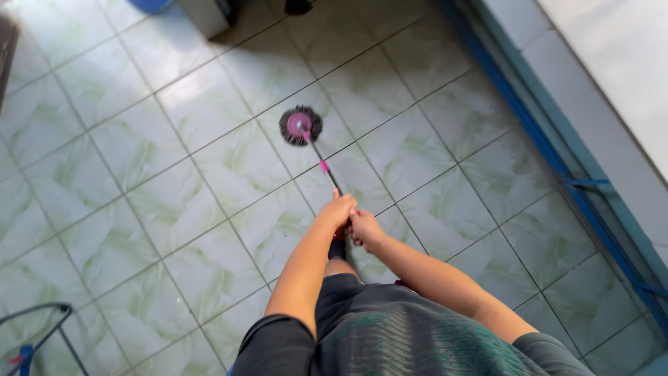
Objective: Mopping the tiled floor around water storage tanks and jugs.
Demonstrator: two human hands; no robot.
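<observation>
You have both hands wrapped round the mop handle [327, 173] near the middle of the frame — left hand [336, 211] just above, right hand [364, 229] touching it below (a stacked grip that steers the long pole). The round mop head [300, 125] lies flat on the green tiled floor [174, 209], well ahead, upper centre.

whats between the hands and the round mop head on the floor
In the head view, only the mop's thin handle with its pink collar runs from the left hand and right hand to the mop head; beneath it, bare tile floor.
</observation>
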